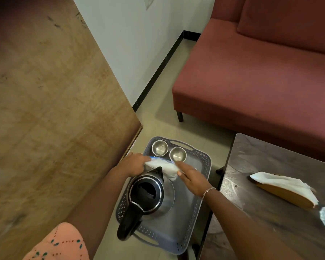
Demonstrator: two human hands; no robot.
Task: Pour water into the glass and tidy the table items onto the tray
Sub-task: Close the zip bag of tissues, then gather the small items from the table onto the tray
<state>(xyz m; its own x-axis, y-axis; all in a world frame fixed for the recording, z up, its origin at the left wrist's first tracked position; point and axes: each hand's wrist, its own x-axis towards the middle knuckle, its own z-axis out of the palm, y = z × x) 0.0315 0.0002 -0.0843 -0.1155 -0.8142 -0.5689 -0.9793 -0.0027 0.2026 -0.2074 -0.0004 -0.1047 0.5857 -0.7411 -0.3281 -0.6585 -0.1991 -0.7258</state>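
The near right part of the grey tray (186,233) lies bare, so a hand could come down there, while the kettle (150,196) fills its near left and two steel cups (159,147) stand side by side at the far rim. Between kettle and cups, both hands and a white packet (162,165) crowd the middle. The wooden panel (45,109) closes the left; the dark worktop (270,212) borders the right.
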